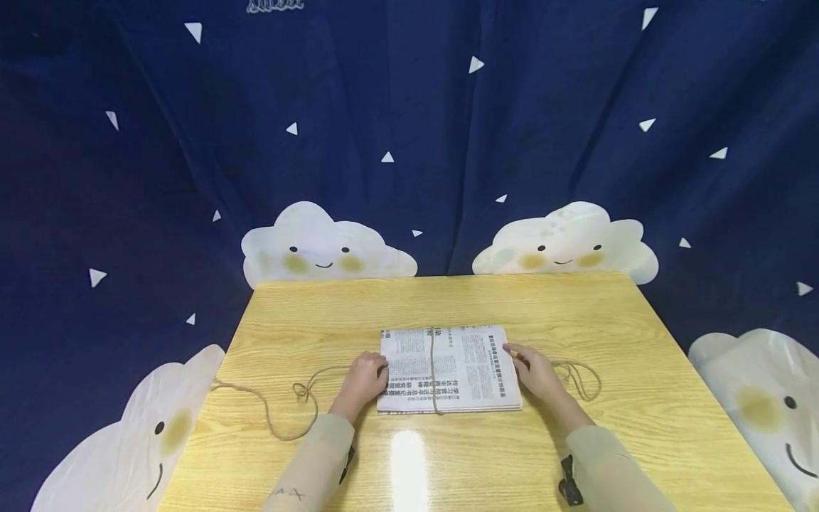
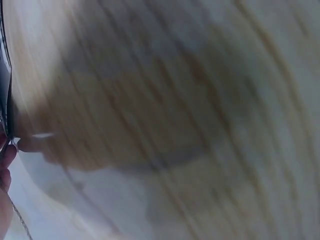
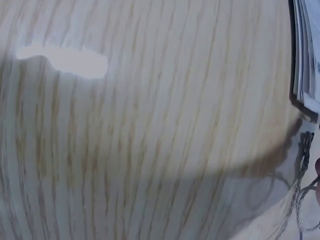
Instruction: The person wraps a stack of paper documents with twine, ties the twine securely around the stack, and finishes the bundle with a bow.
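A flat stack of folded newspapers [image 1: 470, 366] lies on the wooden table, with a strand of twine [image 1: 432, 370] running across its middle from back to front. At the stack's left edge, my left hand [image 1: 366, 378] grips the paper with curled fingers. My right hand [image 1: 539, 375] holds the opposite edge, its fingertips on the paper. The left wrist view catches only a few fingers [image 2: 6, 177] beside the paper's edge. In the right wrist view, the layered newspaper edge [image 3: 306, 55] shows above a loop of twine [image 3: 300, 200]; most of that hand is out of frame.
Loose twine [image 1: 288, 438] trails leftward to the table's left edge. More twine [image 1: 598, 384] lies coiled right of my right hand. A dark blue curtain [image 1: 422, 142] with clouds hangs behind the table [image 1: 448, 302].
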Demonstrator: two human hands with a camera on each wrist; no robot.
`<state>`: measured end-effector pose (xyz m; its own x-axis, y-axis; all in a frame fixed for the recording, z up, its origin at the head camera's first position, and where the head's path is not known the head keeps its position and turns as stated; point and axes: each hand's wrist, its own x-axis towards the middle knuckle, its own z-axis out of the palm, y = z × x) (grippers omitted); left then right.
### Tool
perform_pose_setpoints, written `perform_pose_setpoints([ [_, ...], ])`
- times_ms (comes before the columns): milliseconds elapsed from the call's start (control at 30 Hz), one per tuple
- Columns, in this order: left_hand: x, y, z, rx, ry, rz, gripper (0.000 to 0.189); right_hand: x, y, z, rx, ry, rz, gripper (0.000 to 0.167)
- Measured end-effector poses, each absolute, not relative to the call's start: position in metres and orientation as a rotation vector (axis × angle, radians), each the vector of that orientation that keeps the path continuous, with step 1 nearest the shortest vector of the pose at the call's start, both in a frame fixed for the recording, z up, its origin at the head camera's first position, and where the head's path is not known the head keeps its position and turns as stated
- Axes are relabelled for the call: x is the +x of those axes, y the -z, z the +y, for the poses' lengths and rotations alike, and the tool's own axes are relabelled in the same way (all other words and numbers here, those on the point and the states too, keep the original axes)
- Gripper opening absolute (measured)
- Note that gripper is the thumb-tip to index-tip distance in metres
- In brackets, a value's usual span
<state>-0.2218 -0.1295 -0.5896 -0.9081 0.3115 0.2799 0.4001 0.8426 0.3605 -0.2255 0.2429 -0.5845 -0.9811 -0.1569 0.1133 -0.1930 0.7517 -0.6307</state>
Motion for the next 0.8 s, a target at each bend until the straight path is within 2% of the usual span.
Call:
perform_pose_setpoints([
  [167, -0.221, 0.589, -0.127, -0.531, 0.606, -2.808, 0.015, -0.223, 0.585, 0.246, 0.387, -0.882, -2.93, 0.03],
  [433, -0.226, 0.591, -0.129, -0.573, 0.682, -2.787, 0.013, -0.221, 0.584, 0.241, 0.318, -0.701, -3.043, 0.035],
  [800, -0.237, 0.592, -0.136, -0.591, 0.788, -2.772, 0.016, -0.231, 0.577, 0.241, 0.472, -0.521, -3.107, 0.042],
])
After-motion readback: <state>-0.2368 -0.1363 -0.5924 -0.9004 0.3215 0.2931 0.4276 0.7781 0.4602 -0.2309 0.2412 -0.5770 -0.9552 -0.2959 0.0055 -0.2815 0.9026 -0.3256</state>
